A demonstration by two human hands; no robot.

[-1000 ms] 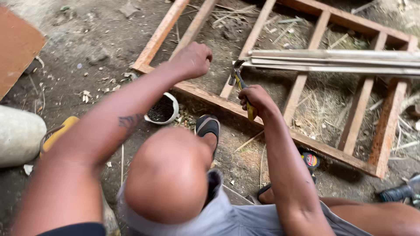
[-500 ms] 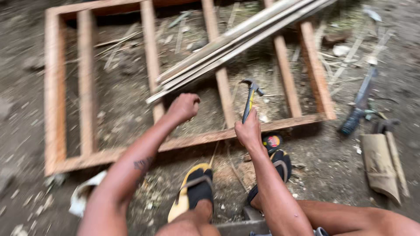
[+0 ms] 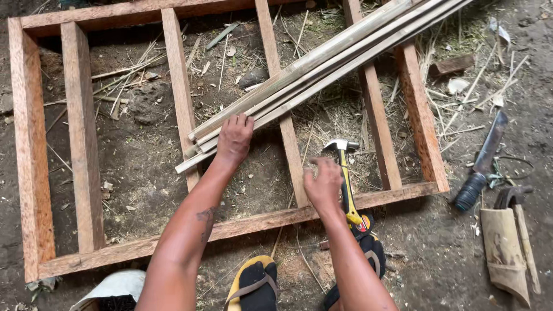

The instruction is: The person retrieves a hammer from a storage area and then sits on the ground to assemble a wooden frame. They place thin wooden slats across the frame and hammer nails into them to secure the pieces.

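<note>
Wooden frame lay flat on the dirt, rails running 12 to 6.

Left hand sat palm-down on the low end of the bamboo slats, fingers spread and pressing, not wrapped round anything. The bundle ran from that hand out toward 1 o'clock, resting loose across the rails. Risk as I saw it: nothing pinned those slats, so a shove could slide or fan them off the rail (thin split edges looked like splinter trouble for bare fingers).

Right hand hovered just at 9 o'clock of the hammer, fingers curled but holding nothing. The hammer leaned over the bottom rail, head at 12. A sloppy grab could knock it onto the sandalled feet directly at 6.

Far right, a machete lay bare on the ground beside its sheath, at 3 o'clock from the hammer. Blind reach that way could've ended in a cut.
</note>
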